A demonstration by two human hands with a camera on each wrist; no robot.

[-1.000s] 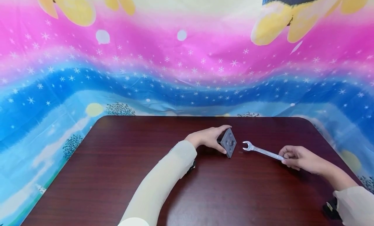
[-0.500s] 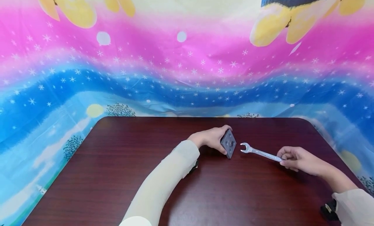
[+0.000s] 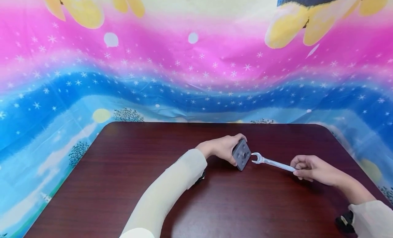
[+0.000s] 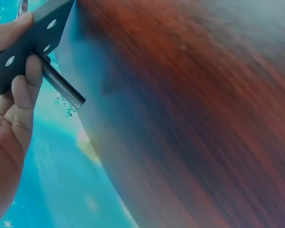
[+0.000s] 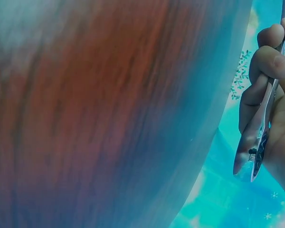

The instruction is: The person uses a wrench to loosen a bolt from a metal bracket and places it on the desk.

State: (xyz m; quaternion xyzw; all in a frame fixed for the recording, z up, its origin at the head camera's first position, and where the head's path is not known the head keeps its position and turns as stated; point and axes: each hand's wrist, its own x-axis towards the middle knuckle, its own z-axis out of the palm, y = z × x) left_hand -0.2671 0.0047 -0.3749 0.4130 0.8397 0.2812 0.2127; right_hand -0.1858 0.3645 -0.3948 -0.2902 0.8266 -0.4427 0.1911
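Observation:
My left hand grips a square grey metal plate by its edges, holding it tilted above the table with its face turned right. Several holes pierce the plate, and a bolt head sits at its middle. In the left wrist view the bolt's threaded shank sticks out of the back, beside my curled fingers. My right hand pinches a silver wrench near its far end. The wrench's open end points left, very close to the plate's right corner; whether they touch I cannot tell. The right wrist view shows the wrench's other end along the palm.
A dark red-brown wooden table with rounded back corners lies under both hands. Behind it and at its sides hangs a colourful printed cloth. Black straps show at the sleeve cuffs.
The wrench has shifted slightly left, narrowing the gap to the plate. My left hand has tilted the plate a little, so its face and edge show more toward the head camera.

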